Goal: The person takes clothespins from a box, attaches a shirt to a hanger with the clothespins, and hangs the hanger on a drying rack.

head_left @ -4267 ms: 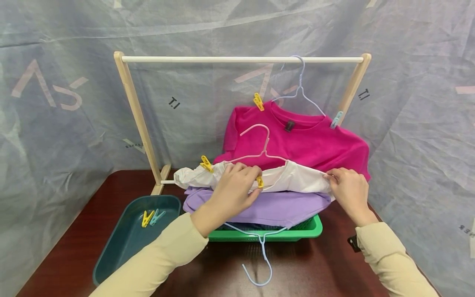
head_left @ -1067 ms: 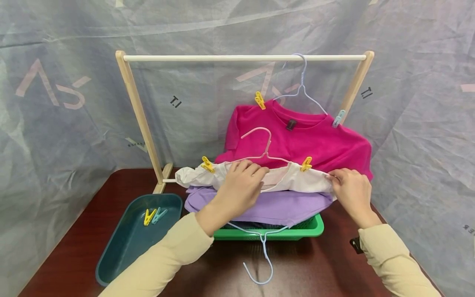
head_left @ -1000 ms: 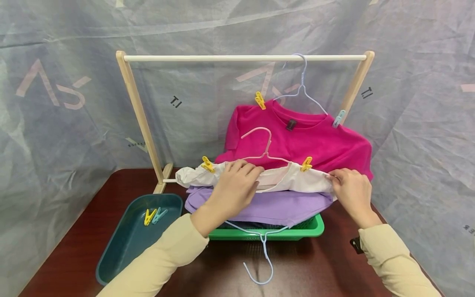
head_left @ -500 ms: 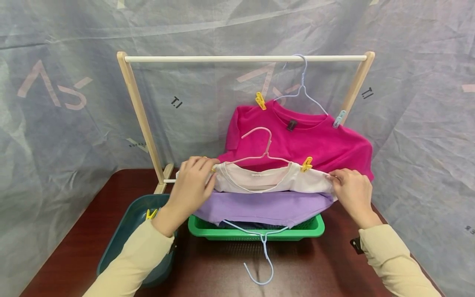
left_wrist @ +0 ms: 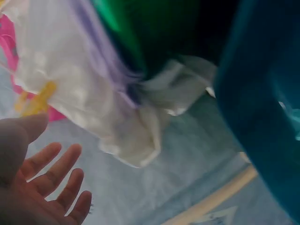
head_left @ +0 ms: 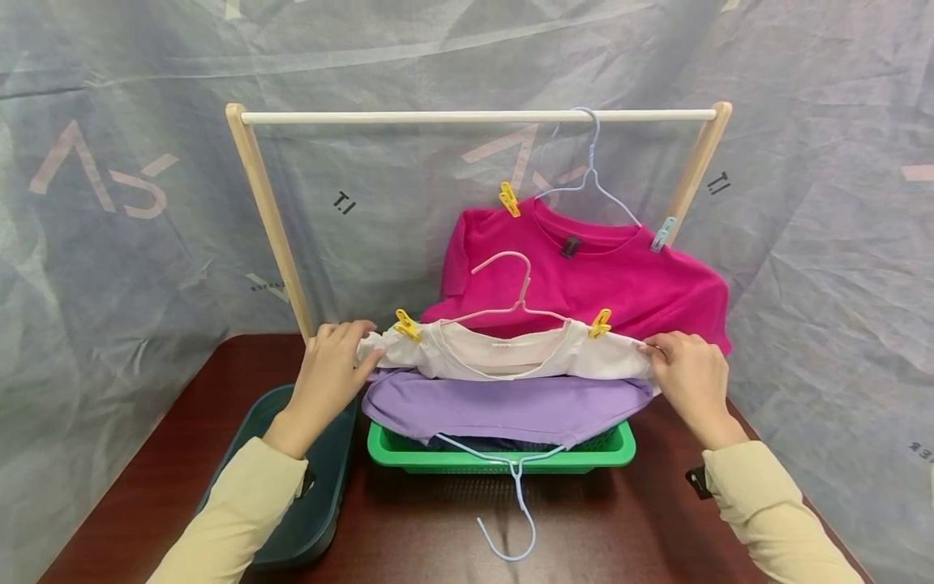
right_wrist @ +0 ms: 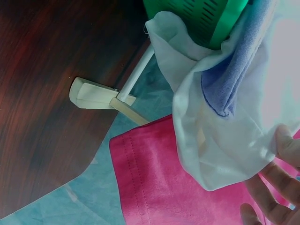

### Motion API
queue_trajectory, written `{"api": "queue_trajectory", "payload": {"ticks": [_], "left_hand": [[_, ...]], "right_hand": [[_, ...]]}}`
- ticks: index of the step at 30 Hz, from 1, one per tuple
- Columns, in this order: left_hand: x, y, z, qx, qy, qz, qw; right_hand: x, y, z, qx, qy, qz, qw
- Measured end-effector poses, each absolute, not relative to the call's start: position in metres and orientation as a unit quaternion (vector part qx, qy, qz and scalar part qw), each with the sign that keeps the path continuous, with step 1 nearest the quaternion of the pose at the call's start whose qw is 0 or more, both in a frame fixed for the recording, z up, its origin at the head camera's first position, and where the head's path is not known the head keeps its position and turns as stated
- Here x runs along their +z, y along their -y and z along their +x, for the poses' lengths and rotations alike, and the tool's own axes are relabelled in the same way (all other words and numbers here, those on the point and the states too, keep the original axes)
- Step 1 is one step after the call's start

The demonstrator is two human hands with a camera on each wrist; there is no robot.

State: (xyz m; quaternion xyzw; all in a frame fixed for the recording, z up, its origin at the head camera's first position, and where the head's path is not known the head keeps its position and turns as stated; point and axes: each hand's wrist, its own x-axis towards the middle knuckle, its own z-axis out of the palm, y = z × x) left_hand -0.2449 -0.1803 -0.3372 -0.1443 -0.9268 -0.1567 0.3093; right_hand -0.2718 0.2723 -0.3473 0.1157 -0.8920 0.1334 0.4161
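Note:
A white shirt (head_left: 467, 349) lies on a pink hanger (head_left: 520, 304), over folded purple cloth (head_left: 503, 410). Yellow clothespins (head_left: 406, 324) sit on both of its shoulders. My left hand (head_left: 328, 369) is beside the shirt's left sleeve; in the left wrist view its fingers (left_wrist: 51, 176) are spread and apart from the cloth. On the other side my right hand (head_left: 688, 377) pinches the shirt's right sleeve edge, thumb in front and fingers behind, as the right wrist view shows. Behind hangs a magenta T-shirt (head_left: 584, 284).
The wooden rack's white rail (head_left: 438, 118) carries the magenta shirt's blue hanger. A green basket (head_left: 503, 464) stands under the clothes, with another blue hanger (head_left: 520, 495) hooking out over its front. To the left is a dark teal tray (head_left: 306, 527), partly under my left forearm.
The right shoulder's yellow clothespin, earlier in my left hand, is now on the shirt. My left hand has moved left along the shirt to its left sleeve. My right hand keeps its place.

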Motion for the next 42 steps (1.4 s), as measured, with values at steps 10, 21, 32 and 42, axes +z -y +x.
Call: {"api": "queue_trajectory", "payload": {"ticks": [10, 21, 32, 42], "left_hand": [[-0.353, 0.194, -0.257, -0.125, 0.94, -0.148, 0.283], [-0.359, 0.193, -0.269, -0.104, 0.95, -0.143, 0.259], [-0.357, 0.193, -0.273, -0.089, 0.944, -0.141, 0.283], [-0.339, 0.195, -0.275, -0.091, 0.937, -0.145, 0.305]], "right_hand": [[-0.346, -0.272, -0.271, 0.132, 0.893, 0.114, 0.416], [-0.345, -0.272, -0.273, 0.131, 0.892, 0.114, 0.417], [-0.343, -0.271, -0.271, 0.126, 0.889, 0.121, 0.424], [-0.33, -0.267, -0.269, 0.124, 0.879, 0.13, 0.441]]}}
